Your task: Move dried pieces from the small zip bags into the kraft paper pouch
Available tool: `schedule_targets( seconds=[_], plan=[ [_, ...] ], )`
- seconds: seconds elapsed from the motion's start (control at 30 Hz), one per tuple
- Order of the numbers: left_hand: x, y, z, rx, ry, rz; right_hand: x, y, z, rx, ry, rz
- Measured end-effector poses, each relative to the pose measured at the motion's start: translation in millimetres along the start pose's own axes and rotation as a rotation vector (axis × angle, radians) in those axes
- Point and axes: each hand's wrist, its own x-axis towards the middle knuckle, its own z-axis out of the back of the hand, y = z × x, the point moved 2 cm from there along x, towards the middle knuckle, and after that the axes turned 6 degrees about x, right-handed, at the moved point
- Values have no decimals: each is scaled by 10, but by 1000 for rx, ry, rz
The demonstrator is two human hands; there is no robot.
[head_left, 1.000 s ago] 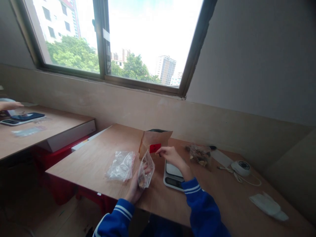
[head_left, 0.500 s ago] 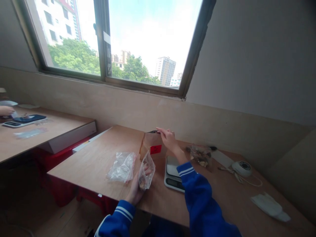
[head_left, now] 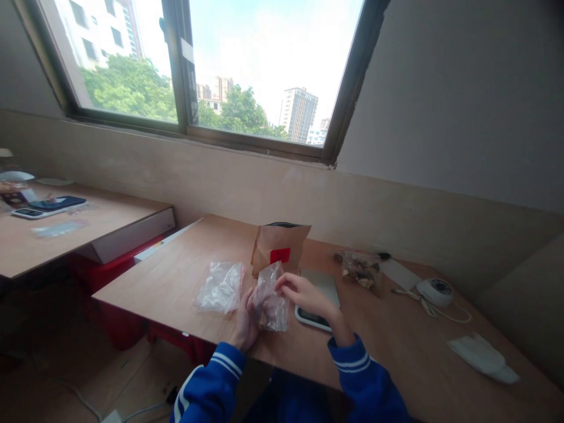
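A clear plastic bag (head_left: 274, 305) with some small brownish pieces at its bottom hangs in my left hand (head_left: 247, 320), whose fingers grip its left side. My right hand (head_left: 304, 292) is closed at the bag's upper right edge, fingertips pinched on the plastic. Just behind stands a brown paper pouch (head_left: 284, 238) with a red label, its top open. A white kitchen scale (head_left: 324, 288) sits partly under my right hand. Flat empty clear bags (head_left: 220, 286) lie in a stack to the left.
Right of the scale is a clear bag of dried pieces (head_left: 361, 269). Farther right are a white round device (head_left: 435, 292) with a cable and a crumpled white bag (head_left: 482, 358). Another table (head_left: 118, 214) at left holds a dark-topped scale (head_left: 57, 204).
My right hand has come down from the pouch's top to the clear bag. The bag has turned and sits slightly to the right. The pouch's mouth is now uncovered.
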Motion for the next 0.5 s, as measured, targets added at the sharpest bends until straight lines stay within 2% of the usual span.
schedule_targets(
  seconds=[0.07,0.2,0.37,0.5],
  plan=[
    [-20,-6,-13,-25,34,3,-40,-111,-84,-49,37,-27],
    [-20,2,8,-67,112,-4,-66,-268,-195,-42,89,14],
    [2,23,34,-87,178,-24,-105,-344,-312,-173,263,29],
    [0,19,44,-69,147,-36,-111,-373,-393,-326,252,16]
  ],
)
